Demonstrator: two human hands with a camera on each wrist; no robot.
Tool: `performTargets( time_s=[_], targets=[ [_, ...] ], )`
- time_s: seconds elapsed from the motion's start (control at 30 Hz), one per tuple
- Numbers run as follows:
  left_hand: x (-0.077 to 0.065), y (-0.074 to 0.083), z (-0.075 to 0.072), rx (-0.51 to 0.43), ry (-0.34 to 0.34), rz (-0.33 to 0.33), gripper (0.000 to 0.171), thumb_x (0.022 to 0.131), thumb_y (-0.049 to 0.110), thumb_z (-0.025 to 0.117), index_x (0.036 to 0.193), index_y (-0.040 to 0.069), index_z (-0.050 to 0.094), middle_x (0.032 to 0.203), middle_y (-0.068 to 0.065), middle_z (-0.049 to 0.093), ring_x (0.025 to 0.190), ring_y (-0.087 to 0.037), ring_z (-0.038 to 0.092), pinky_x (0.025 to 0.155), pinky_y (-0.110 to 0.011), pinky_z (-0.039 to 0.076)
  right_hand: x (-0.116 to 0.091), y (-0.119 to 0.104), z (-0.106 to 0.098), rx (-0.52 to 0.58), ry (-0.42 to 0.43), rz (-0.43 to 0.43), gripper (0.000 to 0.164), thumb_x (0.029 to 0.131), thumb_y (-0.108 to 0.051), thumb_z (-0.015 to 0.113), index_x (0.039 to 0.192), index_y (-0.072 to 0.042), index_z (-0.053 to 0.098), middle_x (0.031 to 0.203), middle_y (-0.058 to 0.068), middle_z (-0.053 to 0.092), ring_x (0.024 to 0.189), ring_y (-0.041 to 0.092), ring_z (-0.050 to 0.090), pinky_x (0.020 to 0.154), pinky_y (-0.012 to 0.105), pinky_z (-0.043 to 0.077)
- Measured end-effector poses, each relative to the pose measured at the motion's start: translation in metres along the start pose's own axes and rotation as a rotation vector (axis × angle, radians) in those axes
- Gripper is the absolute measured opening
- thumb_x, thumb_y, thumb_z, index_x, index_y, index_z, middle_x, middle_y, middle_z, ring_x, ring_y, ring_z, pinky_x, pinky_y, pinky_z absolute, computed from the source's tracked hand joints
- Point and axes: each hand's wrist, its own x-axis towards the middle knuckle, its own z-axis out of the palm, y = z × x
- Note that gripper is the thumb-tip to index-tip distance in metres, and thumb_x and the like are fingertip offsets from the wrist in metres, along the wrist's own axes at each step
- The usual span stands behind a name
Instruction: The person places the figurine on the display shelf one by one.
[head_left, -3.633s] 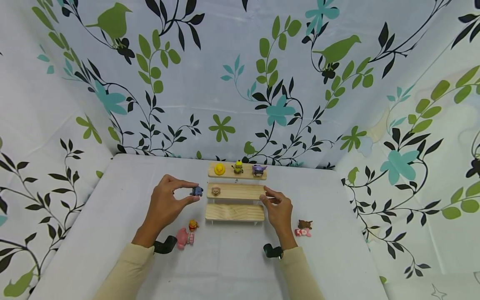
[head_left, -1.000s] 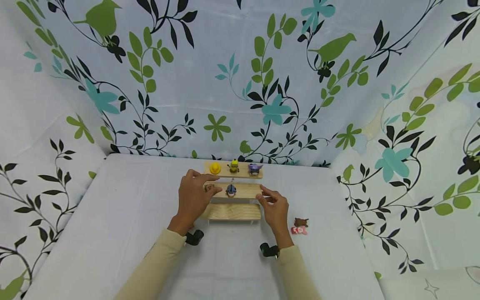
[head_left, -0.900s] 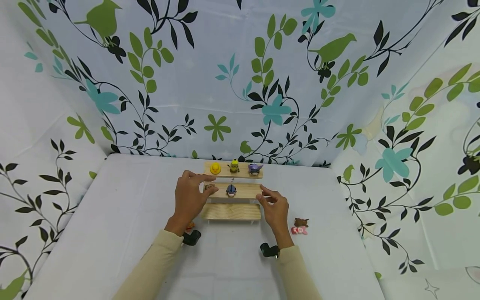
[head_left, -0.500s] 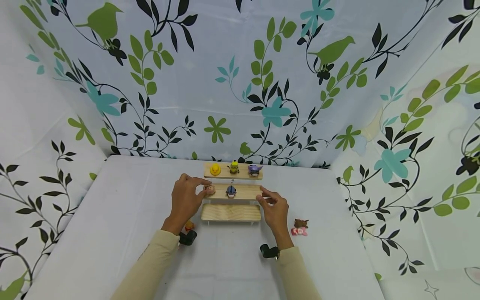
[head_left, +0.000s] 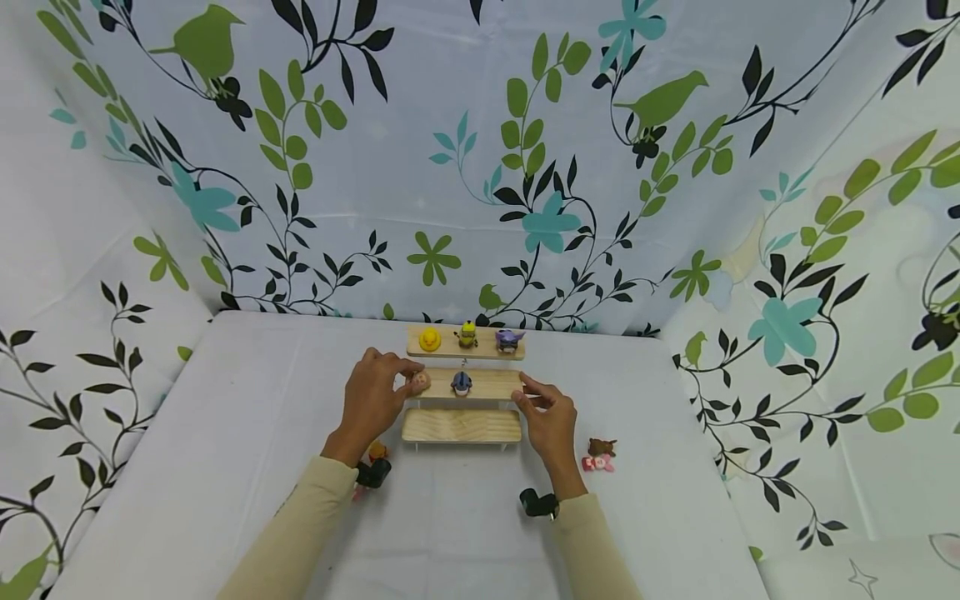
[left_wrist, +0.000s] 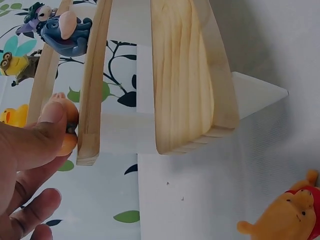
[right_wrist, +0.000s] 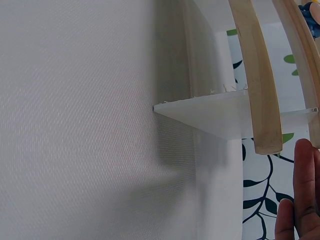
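Observation:
My left hand pinches a small peach-coloured figurine between thumb and fingertips at the left end of the middle shelf of a three-tier wooden stand. Beside it, mid-shelf, sits a blue donkey figurine with a pinkish muzzle. At the shelf's opposite end my right hand grips the wood with thumb and index finger. Along the top shelf stand a yellow duck, a yellow-and-green minion figurine and a purple figurine. Bare wood shows on the bottom shelf.
An orange bear figurine in a red top lies on the white table near my left wrist, and a pink toy peeks out by it. Right of my right hand lie a brown figurine and a pink one. Patterned cloth hangs behind.
The blue donkey went from my left hand to the middle shelf. That hand then took hold of the peach figurine and shifted slightly left. My right hand stayed at the shelf end.

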Motion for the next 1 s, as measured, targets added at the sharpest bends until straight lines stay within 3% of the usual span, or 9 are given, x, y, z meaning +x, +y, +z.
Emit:
performTargets(
  time_s=[0.17, 0.57, 0.83, 1.0],
  targets=[
    [0.0006, 0.0006, 0.0003, 0.015, -0.024, 0.032, 0.028, 0.086, 0.025, 0.091, 0.112, 0.017, 0.084, 0.089, -0.001, 0.075, 0.085, -0.024, 0.053, 0.073, -0.038, 0.045, -0.0003, -0.0004, -0.0004, -0.008, -0.001, 0.002, 0.035, 0.093, -0.027, 0.082, 0.127, -0.027, 0.080, 0.112, 0.005, 0.078, 0.094, 0.022, 0.073, 0.088, 0.029, 0.058],
    [-0.0036, 0.0006, 0.0066, -0.101, 0.024, 0.020, 0.030, 0.088, 0.025, 0.090, 0.114, 0.018, 0.076, 0.098, 0.001, 0.079, 0.089, -0.021, 0.055, 0.072, -0.037, 0.044, -0.0007, -0.0015, -0.0016, -0.011, -0.005, -0.002, 0.035, 0.093, -0.029, 0.082, 0.128, -0.027, 0.079, 0.110, 0.005, 0.078, 0.092, 0.021, 0.072, 0.093, 0.040, 0.057],
    [-0.0066, -0.0001, 0.0092, -0.069, 0.089, 0.002, 0.032, 0.081, 0.026, 0.096, 0.099, 0.017, 0.072, 0.094, 0.000, 0.077, 0.087, -0.022, 0.058, 0.070, -0.041, 0.050, -0.0004, -0.0015, -0.0012, -0.010, -0.008, -0.015, 0.035, 0.093, -0.028, 0.083, 0.128, -0.025, 0.080, 0.110, 0.005, 0.078, 0.092, 0.020, 0.073, 0.092, 0.035, 0.058],
    [-0.0066, -0.0003, 0.0081, -0.046, 0.102, 0.011, 0.037, 0.079, 0.027, 0.097, 0.104, 0.018, 0.072, 0.094, 0.001, 0.080, 0.084, -0.021, 0.056, 0.067, -0.039, 0.048, 0.0000, -0.0020, -0.0014, -0.001, -0.008, -0.020, 0.035, 0.093, -0.028, 0.082, 0.128, -0.025, 0.080, 0.110, 0.006, 0.078, 0.092, 0.021, 0.073, 0.091, 0.032, 0.057]
  ],
)
